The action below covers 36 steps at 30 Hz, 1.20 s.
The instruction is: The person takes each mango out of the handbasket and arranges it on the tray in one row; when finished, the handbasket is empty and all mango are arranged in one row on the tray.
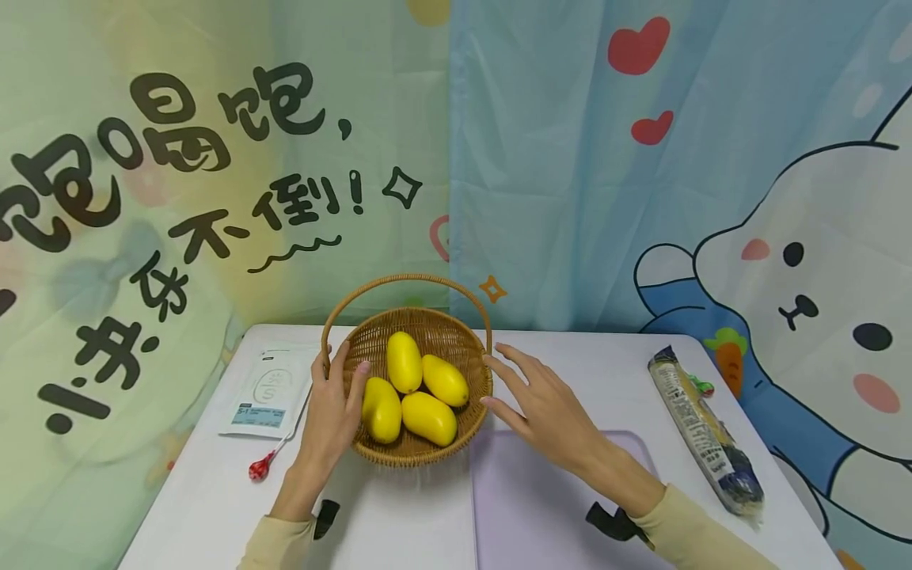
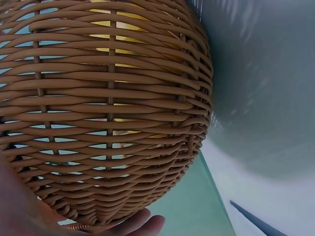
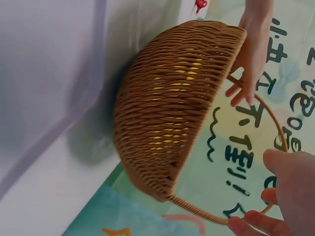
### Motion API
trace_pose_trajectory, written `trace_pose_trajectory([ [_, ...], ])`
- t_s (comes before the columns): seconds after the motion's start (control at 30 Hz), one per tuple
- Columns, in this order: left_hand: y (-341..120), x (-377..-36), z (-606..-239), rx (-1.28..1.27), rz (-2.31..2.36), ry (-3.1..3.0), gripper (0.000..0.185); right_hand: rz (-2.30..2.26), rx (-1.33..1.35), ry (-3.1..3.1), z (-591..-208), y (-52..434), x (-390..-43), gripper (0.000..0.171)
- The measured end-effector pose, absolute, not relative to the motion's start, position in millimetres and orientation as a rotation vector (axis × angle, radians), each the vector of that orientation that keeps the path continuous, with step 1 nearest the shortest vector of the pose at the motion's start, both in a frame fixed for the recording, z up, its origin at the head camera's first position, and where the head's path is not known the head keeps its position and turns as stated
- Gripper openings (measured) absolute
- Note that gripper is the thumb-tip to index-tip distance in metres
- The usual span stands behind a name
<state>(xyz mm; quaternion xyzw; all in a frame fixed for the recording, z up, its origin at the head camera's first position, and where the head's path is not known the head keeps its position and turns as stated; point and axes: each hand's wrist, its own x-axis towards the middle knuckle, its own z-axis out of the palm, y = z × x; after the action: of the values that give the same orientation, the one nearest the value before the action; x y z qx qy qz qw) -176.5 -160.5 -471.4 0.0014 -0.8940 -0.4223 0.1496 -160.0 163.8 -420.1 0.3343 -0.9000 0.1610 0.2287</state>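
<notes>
A brown wicker basket (image 1: 427,323) with a tall arched handle stands at the middle of the table, holding several yellow mangoes (image 1: 404,362). My left hand (image 1: 329,408) grips its left rim, thumb over the inside and fingers along the outer wall. In the left wrist view, fingertips (image 2: 147,223) show past the edge of the weave (image 2: 110,98). To the right, my right hand (image 1: 549,408) is held with fingers spread beside the handle's base. From the right wrist view, that hand (image 3: 295,191) overlaps the handle, and the basket's side (image 3: 162,98) shows yellow through its gaps.
A white pouch (image 1: 265,392) lies at the left, with a red-topped lollipop (image 1: 260,469) before it. A pale purple board (image 1: 556,507) covers the front right. Farther right are a long printed packet (image 1: 701,435) and a small green-wrapped item (image 1: 701,386). A printed curtain (image 1: 527,198) hangs behind.
</notes>
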Motion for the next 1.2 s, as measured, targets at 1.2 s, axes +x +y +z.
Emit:
trace_pose_trajectory([
  [1.2, -157.6, -177.0, -473.6, 0.005, -1.241, -2.574, 0.071, 0.571, 1.298, -3.056, -374.2, 85.8, -246.5, 0.055],
])
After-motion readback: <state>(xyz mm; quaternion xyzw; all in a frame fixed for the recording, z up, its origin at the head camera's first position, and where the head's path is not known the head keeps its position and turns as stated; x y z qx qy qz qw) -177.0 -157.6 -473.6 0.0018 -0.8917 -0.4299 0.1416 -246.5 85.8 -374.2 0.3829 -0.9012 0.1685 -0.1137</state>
